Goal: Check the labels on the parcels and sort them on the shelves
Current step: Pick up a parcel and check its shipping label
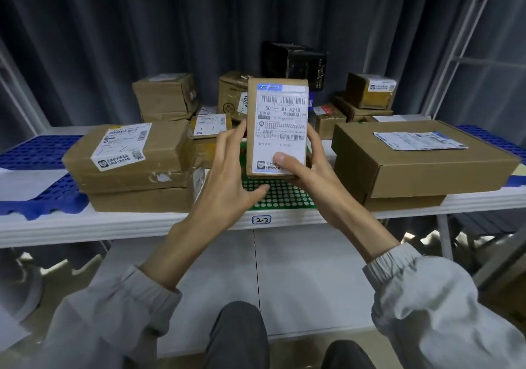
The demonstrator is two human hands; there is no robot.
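Observation:
A small brown parcel (277,123) with a white shipping label facing me stands upright above the shelf (128,226) tagged 2-2. My right hand (307,169) grips its lower right corner, thumb on the label and fingers behind. My left hand (230,169) touches the parcel's left edge with its fingertips, fingers fairly straight and thumb free below. Other cardboard parcels lie on the shelf around it.
A labelled box stack (133,166) sits at the left and a flat wide box (421,158) at the right. Smaller boxes (168,95) and a black box (296,61) crowd the back. Green (279,197) and blue (37,152) perforated mats cover the shelf. Dark curtain behind.

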